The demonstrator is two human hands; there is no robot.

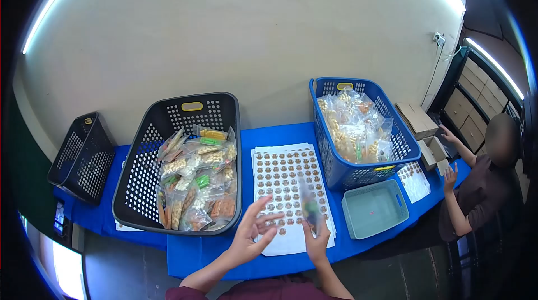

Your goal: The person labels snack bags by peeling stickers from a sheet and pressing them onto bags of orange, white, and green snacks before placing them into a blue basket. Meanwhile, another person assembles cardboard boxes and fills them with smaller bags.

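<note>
My right hand (317,240) grips a clear plastic packet (309,206), which is smeared by motion; something dark and green shows in it. My left hand (252,237) hovers to its left with fingers spread and nothing in them. Below both hands lies a stack of white sheets (270,248) printed with rows of round brown stickers. To the left, a black basket (147,188) holds several clear packets of snacks (196,179). On the right, a blue basket (358,174) is heaped with more packets (358,126) of pale pieces.
A pale green tray (374,233) sits at the right front edge of the blue-covered table (207,255). Cardboard boxes (417,121) and another sticker sheet (413,182) are beyond it, near another person (482,193). A second black basket (84,157) stands far left.
</note>
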